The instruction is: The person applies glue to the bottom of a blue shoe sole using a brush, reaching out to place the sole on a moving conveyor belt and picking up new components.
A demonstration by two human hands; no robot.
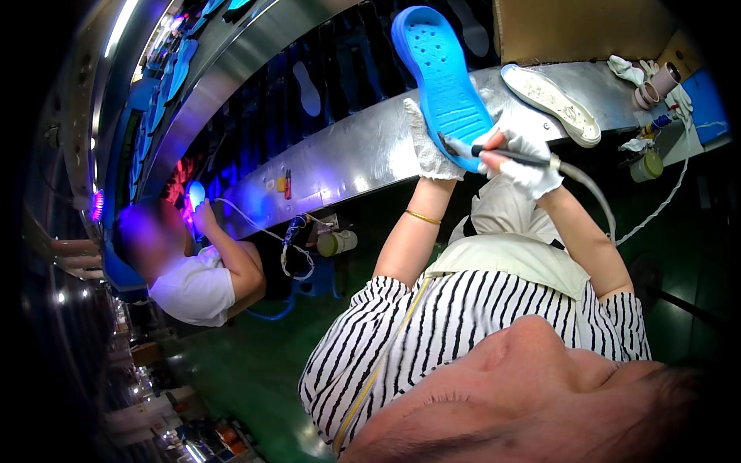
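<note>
My left hand point(430, 147), in a white knit glove, is closed on the edge of a bright blue shoe sole point(441, 65). The sole is tilted up over the bench edge, its holed and ribbed inner face showing. In my right hand point(527, 158), whose white glove leaves some fingertips bare, is a dark slim brush point(515, 157) with a hose at its back end. Its tip meets the sole's rim near the lower end. A white shoe sole point(552, 103) lies on the metal bench to the right.
The metal bench point(340, 150) runs along a dark conveyor point(340, 73) carrying flat insole-shaped pieces. Cardboard point(571, 31) stands behind; gloves and a pink cup point(665, 77) sit at right. A grey hose point(598, 193) hangs beside my right arm. A co-worker point(197, 282) works at left.
</note>
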